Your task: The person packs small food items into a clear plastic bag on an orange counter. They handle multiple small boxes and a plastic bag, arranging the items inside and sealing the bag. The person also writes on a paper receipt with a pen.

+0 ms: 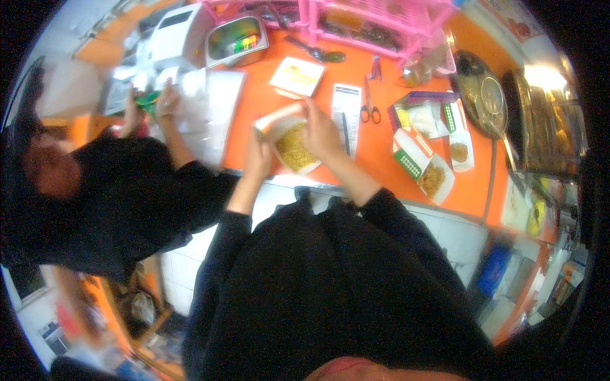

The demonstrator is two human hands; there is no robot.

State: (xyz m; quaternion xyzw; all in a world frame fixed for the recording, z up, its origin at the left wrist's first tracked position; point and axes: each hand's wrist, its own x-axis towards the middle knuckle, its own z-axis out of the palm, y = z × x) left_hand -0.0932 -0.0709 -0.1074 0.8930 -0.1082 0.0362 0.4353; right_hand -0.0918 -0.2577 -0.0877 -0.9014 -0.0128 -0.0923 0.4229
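Note:
My left hand (257,155) grips the left side of an open paper food box, near its raised lid. Across from it, my right hand (320,128) holds the box's right side, with fingers up at the lid's corner. Yellow food, perhaps rice or noodles (296,146), fills the box at the orange counter's front edge. Just beyond lies a white and yellow closed box (297,76). Right of my right hand, a pen (346,133) rests on a printed paper slip (347,97), with scissors (369,107) beside it.
Open food boxes (431,178) stand on the right. A pan (481,95) sits farther right. Pink plastic racks (362,28) and a steel container (237,40) line the back. At left, a co-worker's hands (167,102) hold something green near plastic sheets (209,114).

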